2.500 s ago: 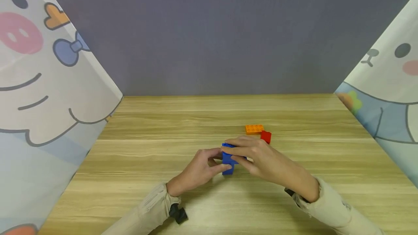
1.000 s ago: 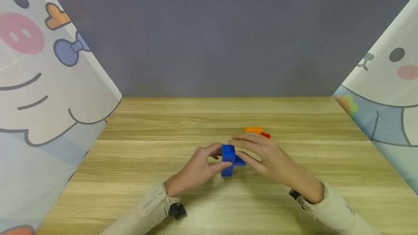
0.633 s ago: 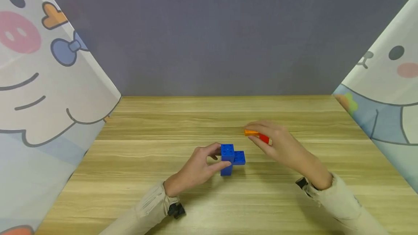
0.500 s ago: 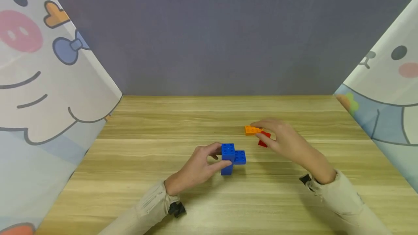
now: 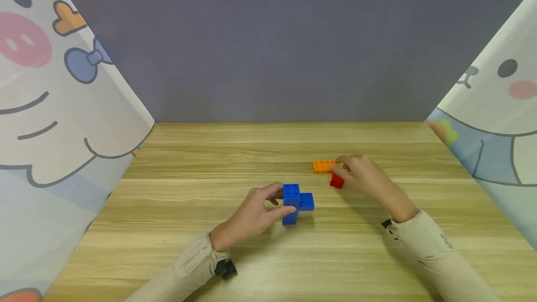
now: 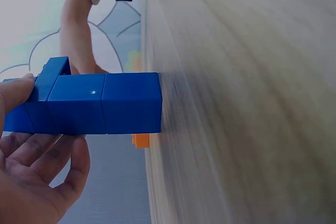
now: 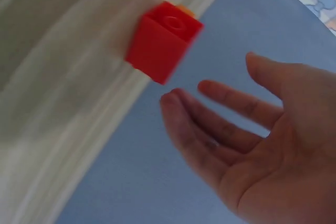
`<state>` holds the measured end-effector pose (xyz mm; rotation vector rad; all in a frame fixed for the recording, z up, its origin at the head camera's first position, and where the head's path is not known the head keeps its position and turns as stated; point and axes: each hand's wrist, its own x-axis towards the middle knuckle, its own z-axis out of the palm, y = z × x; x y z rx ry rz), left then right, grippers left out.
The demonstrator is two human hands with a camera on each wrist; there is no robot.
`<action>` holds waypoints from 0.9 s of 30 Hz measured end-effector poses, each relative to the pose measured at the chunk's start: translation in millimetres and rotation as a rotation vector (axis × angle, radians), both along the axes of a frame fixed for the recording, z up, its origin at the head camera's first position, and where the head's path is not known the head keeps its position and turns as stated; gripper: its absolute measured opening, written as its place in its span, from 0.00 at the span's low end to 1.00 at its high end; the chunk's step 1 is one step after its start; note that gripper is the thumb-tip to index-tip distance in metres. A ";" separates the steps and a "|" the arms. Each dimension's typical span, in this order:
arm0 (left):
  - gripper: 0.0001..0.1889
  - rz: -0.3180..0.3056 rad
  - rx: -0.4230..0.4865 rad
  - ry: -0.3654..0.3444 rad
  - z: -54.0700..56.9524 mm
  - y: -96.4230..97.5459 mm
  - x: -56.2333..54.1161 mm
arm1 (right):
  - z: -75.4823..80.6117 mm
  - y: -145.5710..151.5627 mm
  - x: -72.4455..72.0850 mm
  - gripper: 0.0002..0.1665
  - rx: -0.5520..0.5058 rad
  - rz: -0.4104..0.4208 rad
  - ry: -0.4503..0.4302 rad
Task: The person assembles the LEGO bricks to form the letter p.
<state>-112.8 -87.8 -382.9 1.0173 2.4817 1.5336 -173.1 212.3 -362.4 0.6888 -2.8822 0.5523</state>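
Two pieces, a red brick (image 5: 336, 181) and an orange brick (image 5: 323, 167), lie on the counter (image 5: 218, 167) beyond an upright blue stack (image 5: 291, 199) pinched by the left hand (image 5: 253, 216). The right hand (image 5: 361, 175), loosely spread, hovers beside the red brick. A reach appears in hand; the next move calls for a thumb-and-finger grip, probably on the red.

A glossy blue tower (image 5: 291, 198) of stacked blocks was held upright, its square top studded. A flatter studded blue brick (image 5: 307, 201) was fixed below the top, jutting right. Farther back, a flat orange brick (image 5: 322, 167) was laid studs-up, with a small red brick (image 5: 337, 181), partly covered, positioned just beside its near right corner.
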 end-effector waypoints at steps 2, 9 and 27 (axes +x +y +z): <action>0.08 -0.001 -0.002 -0.002 0.3 0.1 -0.1 | -7.4 0.5 -1.7 0.20 0.027 -0.028 0.000; 0.08 -0.013 -0.002 -0.003 0.6 1.3 -1.2 | -18.4 -0.6 -2.9 0.16 0.055 -0.075 -0.079; 0.07 -0.017 0.031 0.018 -5.0 2.0 2.5 | -9.7 1.0 2.6 0.05 0.000 0.034 -0.207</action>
